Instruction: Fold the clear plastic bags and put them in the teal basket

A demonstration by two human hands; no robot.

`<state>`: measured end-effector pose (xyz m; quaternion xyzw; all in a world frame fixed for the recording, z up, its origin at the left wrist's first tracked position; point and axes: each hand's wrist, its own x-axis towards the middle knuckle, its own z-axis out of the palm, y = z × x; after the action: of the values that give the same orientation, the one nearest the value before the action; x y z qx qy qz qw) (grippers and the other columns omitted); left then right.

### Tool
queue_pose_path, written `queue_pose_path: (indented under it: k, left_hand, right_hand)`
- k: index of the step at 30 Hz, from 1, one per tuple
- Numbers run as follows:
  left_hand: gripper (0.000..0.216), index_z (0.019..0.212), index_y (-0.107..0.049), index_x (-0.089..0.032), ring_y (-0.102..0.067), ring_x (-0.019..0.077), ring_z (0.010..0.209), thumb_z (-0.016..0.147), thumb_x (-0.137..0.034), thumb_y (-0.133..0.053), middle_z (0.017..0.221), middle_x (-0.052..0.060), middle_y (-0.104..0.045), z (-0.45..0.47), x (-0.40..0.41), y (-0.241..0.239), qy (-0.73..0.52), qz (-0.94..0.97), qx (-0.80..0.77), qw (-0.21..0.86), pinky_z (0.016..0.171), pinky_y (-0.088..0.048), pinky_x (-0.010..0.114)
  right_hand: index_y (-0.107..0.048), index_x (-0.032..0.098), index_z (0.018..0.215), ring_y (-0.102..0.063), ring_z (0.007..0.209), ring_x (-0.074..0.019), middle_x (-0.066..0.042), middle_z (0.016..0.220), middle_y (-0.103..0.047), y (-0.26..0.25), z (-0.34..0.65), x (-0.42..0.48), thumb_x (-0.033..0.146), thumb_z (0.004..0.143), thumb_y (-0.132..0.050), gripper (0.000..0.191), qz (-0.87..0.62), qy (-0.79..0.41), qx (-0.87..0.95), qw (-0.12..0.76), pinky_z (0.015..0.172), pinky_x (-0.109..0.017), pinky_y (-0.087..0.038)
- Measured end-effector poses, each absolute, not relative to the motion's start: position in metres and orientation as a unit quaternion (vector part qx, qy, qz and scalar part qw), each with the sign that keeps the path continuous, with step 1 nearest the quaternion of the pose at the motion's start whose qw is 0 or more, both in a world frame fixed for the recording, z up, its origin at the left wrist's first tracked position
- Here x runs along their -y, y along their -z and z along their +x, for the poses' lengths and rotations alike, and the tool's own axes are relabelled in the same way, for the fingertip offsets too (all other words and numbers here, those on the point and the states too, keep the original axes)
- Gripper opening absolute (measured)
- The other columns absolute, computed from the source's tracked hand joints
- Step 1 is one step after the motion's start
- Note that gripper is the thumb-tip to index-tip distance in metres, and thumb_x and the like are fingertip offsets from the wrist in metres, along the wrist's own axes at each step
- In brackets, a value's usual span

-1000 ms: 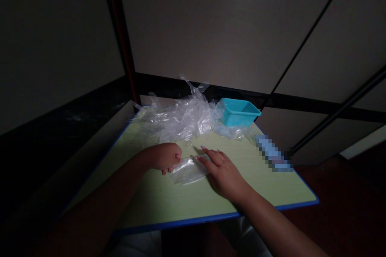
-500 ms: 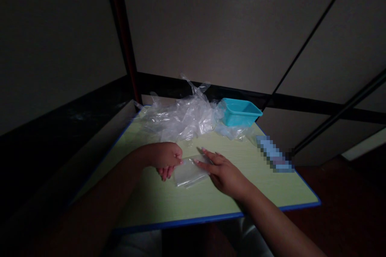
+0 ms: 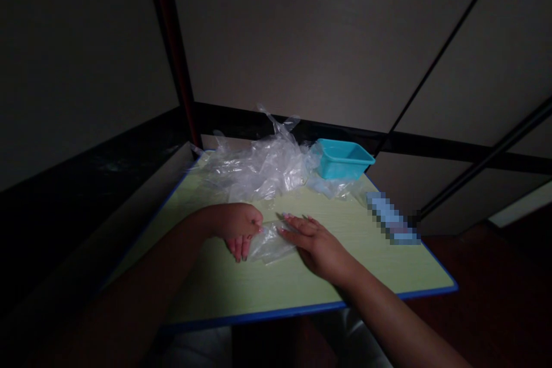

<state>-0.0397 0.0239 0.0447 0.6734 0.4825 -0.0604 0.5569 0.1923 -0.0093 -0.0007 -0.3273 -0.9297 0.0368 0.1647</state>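
Past the tabletop's (image 3: 250,296) blue front edge you've got a clear plastic piece (image 3: 273,246), I'd guess at a smoothing or folding step. Your left hand (image 3: 237,224) pinches its left side; your right hand (image 3: 317,241) lies over the other end, fingers spread, not gripping. Slick thin film probably wants light, steady pressure next. Farther back: crinkly plastic heap (image 3: 267,169), boxy turquoise tub (image 3: 342,170) by the far right corner.

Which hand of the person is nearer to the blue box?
Right. The right hand lies on the clear plastic, in front of the blue box and slightly to its left; the left hand pinches the plastic's edge, farther to the left.
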Motion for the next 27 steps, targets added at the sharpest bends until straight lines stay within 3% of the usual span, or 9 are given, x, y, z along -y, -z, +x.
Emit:
queue_pose_path:
  k: [9, 15, 20, 27]
  left_hand:
    - [0.029, 0.07, -0.039, -0.02, -0.058, 0.0156, 0.05, 0.072, -0.048, -0.048, 0.054, 0.001, -0.062, -0.042, -0.024, -0.042, 0.037, 0.669, -0.484, 0.564, 0.052, -0.044, 0.027]
    - [0.035, 0.068, -0.038, -0.02, -0.059, 0.0139, 0.051, 0.066, -0.05, -0.056, 0.054, 0.0, -0.063, -0.046, -0.025, -0.036, 0.022, 0.682, -0.455, 0.572, 0.053, -0.046, 0.026]
    - [0.034, 0.071, -0.041, -0.019, -0.057, 0.0131, 0.047, 0.073, -0.051, -0.051, 0.049, -0.001, -0.06, -0.041, -0.025, -0.038, 0.037, 0.678, -0.47, 0.564, 0.05, -0.044, 0.025]
    - [0.023, 0.07, -0.041, -0.019, -0.059, 0.015, 0.049, 0.08, -0.039, -0.042, 0.05, 0.001, -0.061, -0.036, -0.023, -0.041, 0.043, 0.684, -0.499, 0.53, 0.051, -0.043, 0.025]
  right_hand:
    - [-0.055, 0.038, 0.116, -0.031, 0.128, -0.0184, -0.003, 0.142, -0.03, 0.006, 0.195, 0.007, 0.007, 0.08, -0.048, 0.048, -0.311, -0.037, 0.936, 0.158, 0.099, -0.044, -0.029]
    - [-0.047, 0.028, 0.126, -0.037, 0.122, -0.0197, -0.008, 0.135, -0.041, 0.002, 0.192, 0.009, 0.004, 0.079, -0.044, 0.053, -0.311, -0.026, 0.929, 0.199, 0.096, -0.043, -0.033]
    - [-0.052, 0.02, 0.119, -0.04, 0.116, -0.0217, -0.01, 0.125, -0.048, -0.006, 0.191, 0.013, 0.007, 0.076, -0.046, 0.045, -0.306, -0.02, 0.92, 0.244, 0.093, -0.042, -0.036]
    - [-0.056, 0.02, 0.109, -0.043, 0.107, -0.0218, -0.01, 0.114, -0.052, -0.007, 0.192, 0.013, 0.011, 0.078, -0.049, 0.034, -0.295, 0.003, 0.923, 0.246, 0.086, -0.039, -0.038]
